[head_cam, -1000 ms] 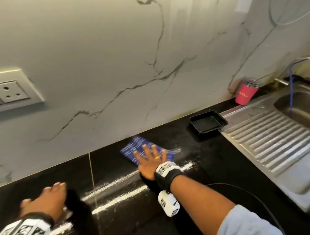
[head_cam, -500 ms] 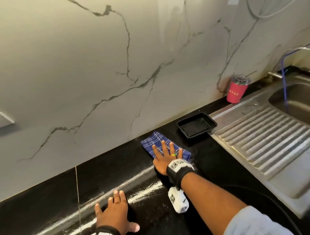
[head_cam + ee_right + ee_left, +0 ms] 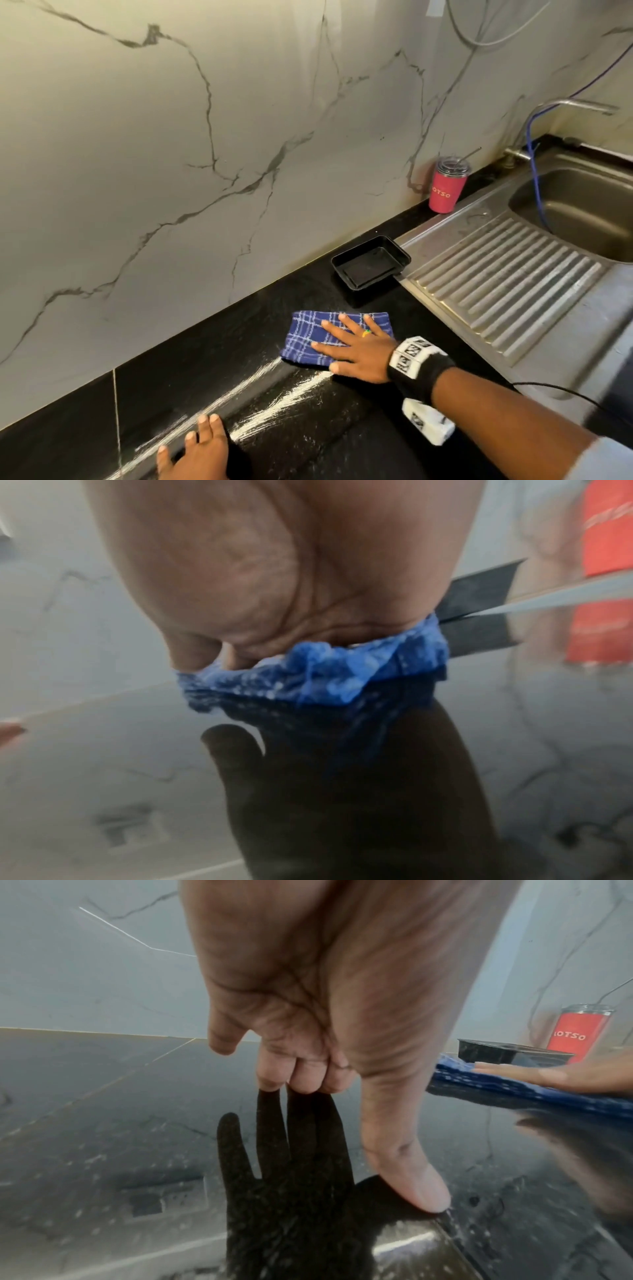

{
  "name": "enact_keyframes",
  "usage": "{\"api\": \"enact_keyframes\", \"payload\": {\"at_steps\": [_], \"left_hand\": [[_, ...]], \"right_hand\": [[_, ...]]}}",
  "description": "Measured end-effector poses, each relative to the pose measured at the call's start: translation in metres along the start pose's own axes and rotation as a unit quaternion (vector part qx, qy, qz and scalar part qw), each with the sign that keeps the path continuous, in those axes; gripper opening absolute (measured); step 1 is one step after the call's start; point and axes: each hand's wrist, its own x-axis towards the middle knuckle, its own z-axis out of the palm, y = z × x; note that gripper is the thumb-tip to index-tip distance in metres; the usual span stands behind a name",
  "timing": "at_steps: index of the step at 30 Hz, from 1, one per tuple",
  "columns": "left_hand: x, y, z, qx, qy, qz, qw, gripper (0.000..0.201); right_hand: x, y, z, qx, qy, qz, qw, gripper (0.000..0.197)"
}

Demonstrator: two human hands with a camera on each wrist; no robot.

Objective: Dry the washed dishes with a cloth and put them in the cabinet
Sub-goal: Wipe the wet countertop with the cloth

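So the head view shows the right hand (image 3: 359, 349) spread flat on the folded blue checked cloth (image 3: 315, 337), left hand (image 3: 200, 452) probably flat on the glossy black stone counter (image 3: 171, 370), black rectangular plastic tray (image 3: 371, 263) nearby.

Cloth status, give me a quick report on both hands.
Right hand flat on cloth. Left hand flat on counter. Black tray ahead, apart from cloth.

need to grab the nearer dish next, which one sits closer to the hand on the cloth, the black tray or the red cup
The black tray, lying just beyond the blue cloth under the right hand. The red cup stands farther back by the wall.
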Motion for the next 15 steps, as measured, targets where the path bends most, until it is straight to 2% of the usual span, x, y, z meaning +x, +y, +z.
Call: {"api": "enact_keyframes", "payload": {"at_steps": [4, 7, 8, 9, 10, 11, 12, 13, 14, 15], "left_hand": [[-0.002, 0.005, -0.008, 0.046, 0.007, -0.001, 0.999, 0.076], [-0.008, 0.010, -0.016, 0.083, 0.017, -0.004, 0.996, 0.068], [-0.010, 0.011, -0.019, 0.087, 0.016, -0.002, 0.996, 0.067], [-0.011, 0.012, -0.021, 0.090, 0.018, 0.000, 0.996, 0.067], [-0.012, 0.013, -0.022, 0.092, 0.021, 0.001, 0.996, 0.067], [-0.012, 0.013, -0.024, 0.091, 0.025, 0.002, 0.996, 0.066], [-0.013, 0.013, -0.024, 0.087, 0.031, 0.002, 0.996, 0.066], [-0.014, 0.014, -0.025, 0.084, 0.038, 0.001, 0.996, 0.064], [-0.014, 0.016, -0.027, 0.083, 0.043, 0.001, 0.996, 0.062], [-0.014, 0.017, -0.028, 0.084, 0.048, 0.003, 0.995, 0.059]], "right_hand": [[-0.016, 0.049, -0.027, 0.065, -0.004, -0.020, 0.998, 0.046], [-0.016, 0.056, -0.039, 0.137, -0.001, -0.023, 0.990, 0.041], [-0.019, 0.055, -0.041, 0.204, 0.045, 0.001, 0.978, 0.035], [-0.023, 0.057, -0.040, 0.260, 0.129, 0.041, 0.956, 0.030], [-0.026, 0.062, -0.041, 0.282, 0.238, 0.096, 0.925, 0.029], [-0.027, 0.069, -0.042, 0.258, 0.329, 0.168, 0.893, 0.031], [-0.027, 0.076, -0.044, 0.215, 0.378, 0.230, 0.870, 0.040], [-0.025, 0.082, -0.047, 0.181, 0.376, 0.280, 0.865, 0.061], [-0.019, 0.089, -0.049, 0.173, 0.341, 0.312, 0.870, 0.084], [-0.012, 0.094, -0.052, 0.186, 0.307, 0.322, 0.876, 0.099]]}}
